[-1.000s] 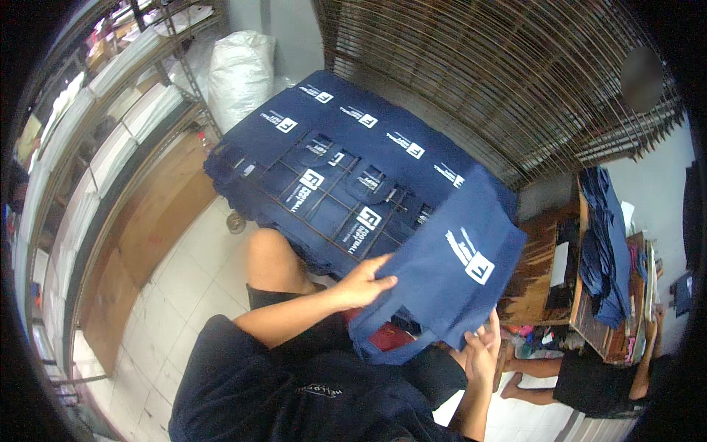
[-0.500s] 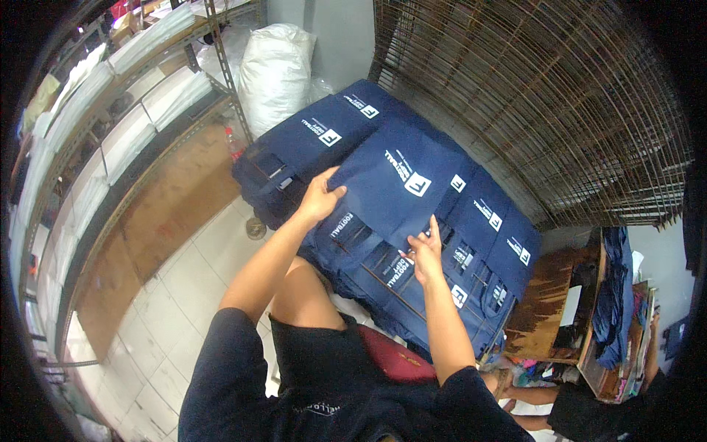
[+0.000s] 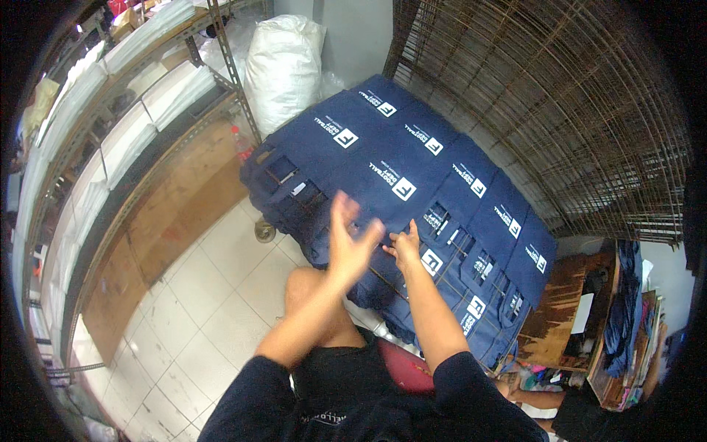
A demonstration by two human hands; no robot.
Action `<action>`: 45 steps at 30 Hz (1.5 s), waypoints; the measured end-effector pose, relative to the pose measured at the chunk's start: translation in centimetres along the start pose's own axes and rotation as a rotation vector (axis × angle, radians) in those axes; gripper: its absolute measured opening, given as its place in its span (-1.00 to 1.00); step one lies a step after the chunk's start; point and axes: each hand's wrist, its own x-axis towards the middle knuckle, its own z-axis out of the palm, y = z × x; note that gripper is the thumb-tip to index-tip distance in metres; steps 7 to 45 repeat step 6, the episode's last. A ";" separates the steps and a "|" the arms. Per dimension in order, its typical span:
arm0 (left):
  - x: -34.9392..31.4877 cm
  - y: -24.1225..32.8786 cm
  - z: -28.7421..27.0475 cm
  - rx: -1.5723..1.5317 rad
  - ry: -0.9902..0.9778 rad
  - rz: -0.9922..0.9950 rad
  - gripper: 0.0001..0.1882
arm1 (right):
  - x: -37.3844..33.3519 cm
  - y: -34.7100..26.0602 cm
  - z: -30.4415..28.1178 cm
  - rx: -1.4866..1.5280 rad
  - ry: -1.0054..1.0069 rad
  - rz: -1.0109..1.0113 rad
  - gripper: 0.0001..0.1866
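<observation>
Navy blue cloth bags (image 3: 383, 151) with white printed marks lie in overlapping rows on a large slanted surface before me. Several show handle straps and slots along their near ends. My left hand (image 3: 352, 247), blurred by motion, hovers over the near edge of the bags, its fingers apart and nothing seen in them. Beside it, my right hand (image 3: 405, 247) is at the near end of a middle bag (image 3: 401, 210), index finger stretched out and the other fingers partly bent. Whether it touches the cloth is hard to make out.
Rusty wire racks (image 3: 537, 96) stand behind the bags. Shelving (image 3: 213, 110) with white stacks runs along the left, next to a white sack (image 3: 283, 74). A red stool seat (image 3: 405, 367) is by my legs. Another person's arm (image 3: 541, 399) shows at lower right, near a wooden cabinet (image 3: 549, 306).
The bag between my hands has come down flat among the others. My left hand has let go of it and moved right and nearer; my right hand has shifted slightly left.
</observation>
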 end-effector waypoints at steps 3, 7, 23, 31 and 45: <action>-9.4 3.7 1.2 -0.178 -0.335 0.085 -0.13 | 0.7 0.4 0.0 -0.055 -0.028 -0.031 -0.07; -12.0 1.3 1.6 -0.027 -0.543 0.268 -0.24 | 0.3 -0.2 1.2 -0.036 -0.033 -0.010 -0.07; -12.0 1.3 1.6 -0.027 -0.543 0.268 -0.24 | 0.3 -0.2 1.2 -0.036 -0.033 -0.010 -0.07; -12.0 1.3 1.6 -0.027 -0.543 0.268 -0.24 | 0.3 -0.2 1.2 -0.036 -0.033 -0.010 -0.07; -12.0 1.3 1.6 -0.027 -0.543 0.268 -0.24 | 0.3 -0.2 1.2 -0.036 -0.033 -0.010 -0.07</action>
